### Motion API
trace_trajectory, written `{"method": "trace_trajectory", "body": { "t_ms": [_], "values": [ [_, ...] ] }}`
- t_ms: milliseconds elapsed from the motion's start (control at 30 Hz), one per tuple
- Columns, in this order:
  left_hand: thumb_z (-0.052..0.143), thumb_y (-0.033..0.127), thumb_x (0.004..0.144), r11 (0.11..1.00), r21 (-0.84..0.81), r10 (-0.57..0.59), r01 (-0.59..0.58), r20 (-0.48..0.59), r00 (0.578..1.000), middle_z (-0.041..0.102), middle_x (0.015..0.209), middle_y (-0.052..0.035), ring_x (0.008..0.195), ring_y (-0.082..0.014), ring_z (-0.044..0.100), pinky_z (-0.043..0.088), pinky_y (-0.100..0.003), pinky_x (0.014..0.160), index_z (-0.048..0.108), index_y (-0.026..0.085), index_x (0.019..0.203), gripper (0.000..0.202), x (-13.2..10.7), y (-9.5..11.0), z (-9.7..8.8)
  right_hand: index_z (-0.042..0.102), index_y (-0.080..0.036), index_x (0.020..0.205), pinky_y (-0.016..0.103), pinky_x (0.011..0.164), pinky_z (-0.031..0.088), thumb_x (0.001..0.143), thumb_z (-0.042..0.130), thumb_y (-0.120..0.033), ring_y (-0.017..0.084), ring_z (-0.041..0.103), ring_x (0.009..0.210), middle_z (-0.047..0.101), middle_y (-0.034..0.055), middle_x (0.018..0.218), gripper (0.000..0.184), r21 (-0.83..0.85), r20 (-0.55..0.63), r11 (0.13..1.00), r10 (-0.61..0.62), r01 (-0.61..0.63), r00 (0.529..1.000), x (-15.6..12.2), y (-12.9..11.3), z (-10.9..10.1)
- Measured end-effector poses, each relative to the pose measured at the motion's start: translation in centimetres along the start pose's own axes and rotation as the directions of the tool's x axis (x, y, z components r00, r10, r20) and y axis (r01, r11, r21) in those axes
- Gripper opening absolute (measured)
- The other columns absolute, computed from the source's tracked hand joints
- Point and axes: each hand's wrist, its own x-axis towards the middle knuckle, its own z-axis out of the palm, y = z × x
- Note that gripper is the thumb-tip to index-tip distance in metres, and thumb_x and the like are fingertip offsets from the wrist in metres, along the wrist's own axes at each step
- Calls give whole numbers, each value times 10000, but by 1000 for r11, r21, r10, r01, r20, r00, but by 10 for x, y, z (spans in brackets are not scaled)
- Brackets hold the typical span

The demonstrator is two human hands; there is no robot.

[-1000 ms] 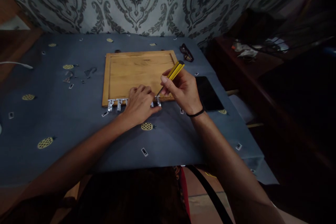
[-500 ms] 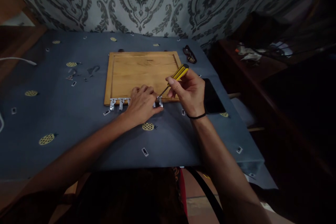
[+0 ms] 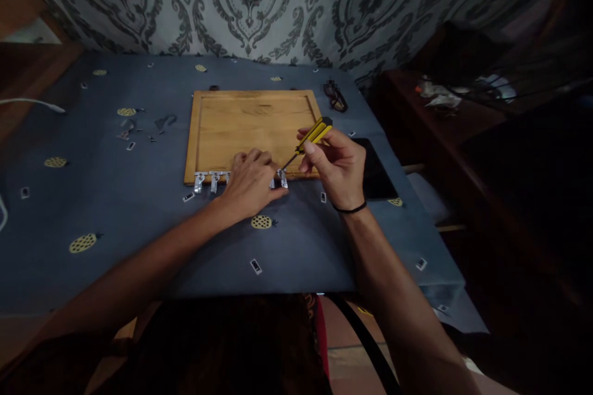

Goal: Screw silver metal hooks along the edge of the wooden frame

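Observation:
A framed wooden board lies flat on the cloth-covered table. Several shiny metal fittings, shaped like hooks or small hinges, line its near edge, one of them a metal fitting at the left end. My left hand bends over this edge, thumb and fingers closed about the rightmost fitting and hiding the middle ones. My right hand grips a yellow-and-black screwdriver by its handle, between thumb and fingers. Its shaft slants down left, the tip at the top of the rightmost fitting; any screw there is too small to see.
Loose hooks and small screws lie left of the board. A dark phone or tablet is partly behind my right hand. Glasses rest at the back right. A white cable enters from the left; patterned curtain hangs behind.
My right hand has shifted slightly right, and its fingers have changed position on the screwdriver handle. The screwdriver tip stays at the fitting; my left hand and the board look unmoved.

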Motion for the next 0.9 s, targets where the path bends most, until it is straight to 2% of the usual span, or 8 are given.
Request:
{"method": "trace_trajectory", "body": {
  "t_ms": [100, 200, 333, 433, 533, 733, 833, 900],
  "values": [
    [799, 425, 979, 1000, -2, -12, 12, 5, 1000, 738, 1239, -132, 1253, -346, 593, 441, -477, 1009, 765, 163, 1153, 316, 0, 1, -1, 693, -238, 864, 235, 420, 501, 763, 881, -706, 55, 532, 459, 789, -3, 934, 515, -20, -32, 1000, 3, -3, 999, 1, -1, 4],
    [786, 432, 989, 1000, 2, -9, 9, 7, 1000, 742, 1240, -134, 1255, -348, 593, 437, -476, 1002, 769, 162, 1140, 310, 0, 1, -1, 632, -251, 831, 239, 422, 508, 741, 899, -701, 71, 538, 459, 734, -36, 807, 531, -5, -4, 1000, 3, -3, 1000, 6, -1, 10],
    [783, 438, 991, 1000, 2, -11, 11, 7, 1000, 743, 1252, -135, 1269, -351, 589, 434, -476, 1013, 770, 166, 1158, 319, 0, 1, -1, 636, -268, 889, 242, 441, 533, 740, 922, -668, 81, 583, 478, 639, -65, 753, 514, 18, 94, 1000, -1, -1, 996, 17, -3, 12],
    [787, 450, 985, 1000, -2, -9, 9, 2, 1000, 742, 1243, -137, 1251, -351, 587, 430, -473, 1005, 773, 167, 1168, 338, 0, 0, 0, 678, -263, 969, 241, 470, 559, 791, 862, -709, 83, 632, 516, 660, -50, 811, 515, -11, 206, 1000, 15, -13, 979, 26, -8, 10],
    [789, 454, 982, 1000, 2, -14, 14, -1, 1000, 744, 1227, -141, 1247, -353, 588, 433, -474, 999, 777, 159, 1171, 350, 1, 0, 0, 694, -244, 923, 237, 493, 574, 812, 827, -734, 86, 647, 539, 660, -41, 786, 519, -46, 272, 999, 26, -14, 962, 31, -11, 9],
    [784, 451, 991, 1000, 6, -7, 6, 19, 1000, 748, 1260, -141, 1277, -349, 604, 450, -491, 1037, 776, 155, 1170, 346, 0, 1, -2, 646, -251, 845, 222, 348, 402, 716, 905, -723, 58, 500, 422, 657, -48, 745, 554, -22, 110, 999, 44, -42, 993, 26, -5, 14],
    [793, 438, 985, 1000, 11, -11, 11, 12, 1000, 748, 1261, -137, 1284, -350, 601, 452, -495, 1038, 776, 168, 1146, 315, 0, 2, -2, 600, -262, 820, 223, 361, 431, 686, 925, -719, 59, 512, 417, 680, -58, 748, 577, 16, 73, 998, 52, -53, 996, 21, -3, 13],
    [791, 436, 985, 1000, 8, -12, 12, 8, 1000, 742, 1255, -138, 1282, -349, 596, 444, -494, 1041, 775, 163, 1150, 319, 0, 2, -1, 629, -262, 866, 229, 395, 484, 707, 916, -715, 64, 549, 436, 711, -51, 782, 560, 23, 67, 998, 56, -58, 996, 18, -3, 11]
  ]
}}
